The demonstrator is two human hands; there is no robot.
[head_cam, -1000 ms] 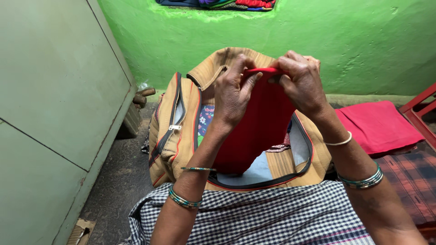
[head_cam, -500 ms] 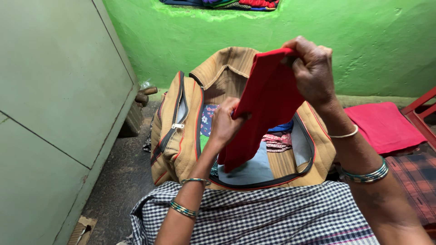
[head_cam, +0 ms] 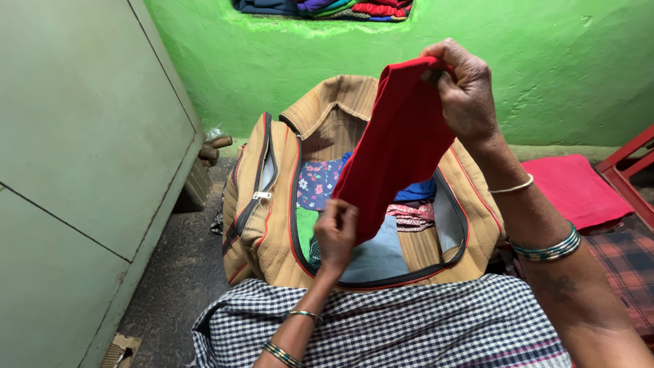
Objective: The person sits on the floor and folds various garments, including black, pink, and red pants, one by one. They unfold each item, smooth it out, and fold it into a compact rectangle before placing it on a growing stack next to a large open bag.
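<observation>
We see a folded red cloth garment point(head_cam: 398, 146) stretched on a slant between our two hands above an open tan fabric travel bag with red piping and a dark zipper point(head_cam: 272, 225). Our right hand point(head_cam: 463, 92) is raised highest, fingers clenched over the garment's upper end, just in front of the bag's turned-back lid point(head_cam: 330, 109). Our left hand point(head_cam: 335, 235) is lower, near the front rim of the bag's opening, closed on the garment's lower end.

Inside the bag, visible past the garment, lie a floral blue cloth point(head_cam: 320, 182) toward the rear left corner, a green cloth point(head_cam: 306, 225) at the left side, a pale blue cloth point(head_cam: 378, 255) near the front edge, and a blue piece above a patterned pink piece point(head_cam: 411, 215) toward the right side.

A black-and-white checked cloth point(head_cam: 409, 324) covers our lap, touching the bag's front edge. Both wrists carry green and gold bangles point(head_cam: 545, 249).

To the left stands a pale green metal cabinet point(head_cam: 82, 157); behind the bag is a bright green plastered wall point(head_cam: 545, 68). A flat red cloth point(head_cam: 575, 191) lies to the right of the bag.
</observation>
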